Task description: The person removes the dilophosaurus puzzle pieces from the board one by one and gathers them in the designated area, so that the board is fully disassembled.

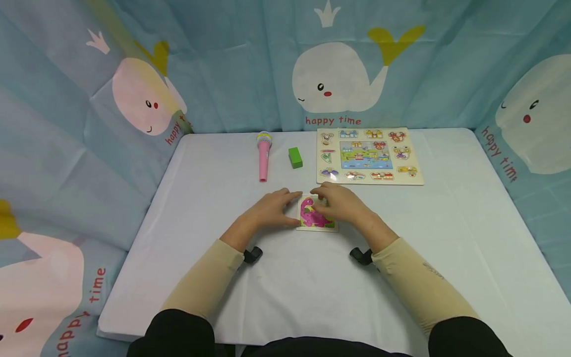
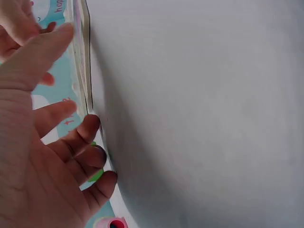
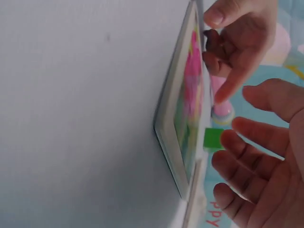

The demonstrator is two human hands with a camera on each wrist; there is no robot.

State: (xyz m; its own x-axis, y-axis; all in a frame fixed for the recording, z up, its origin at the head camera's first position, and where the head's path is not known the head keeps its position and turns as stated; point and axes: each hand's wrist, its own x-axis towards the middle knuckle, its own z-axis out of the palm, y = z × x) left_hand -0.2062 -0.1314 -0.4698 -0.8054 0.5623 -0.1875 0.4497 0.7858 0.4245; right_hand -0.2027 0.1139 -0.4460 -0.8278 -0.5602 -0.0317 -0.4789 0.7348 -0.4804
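A small square puzzle board [image 1: 315, 229] with a pink dinosaur picture [image 1: 309, 214] lies flat on the white table. My left hand [image 1: 272, 207] is at the board's left side, thumb near its lower left edge and index finger near the top left corner. Over the board's upper right part is my right hand [image 1: 342, 202], hiding some of the picture. Its fingers [image 3: 256, 135] are loosely bent and spread in the right wrist view, with nothing between them. The left wrist view shows the board's edge [image 2: 85, 57] beside the left thumb.
Behind the hands stand a pink toy microphone [image 1: 264, 158], a green block [image 1: 295, 157] and a larger wooden puzzle board [image 1: 417, 176] with several vehicle and animal pieces. A blue whale-print curtain [image 1: 241, 74] hangs along the table's back and sides.
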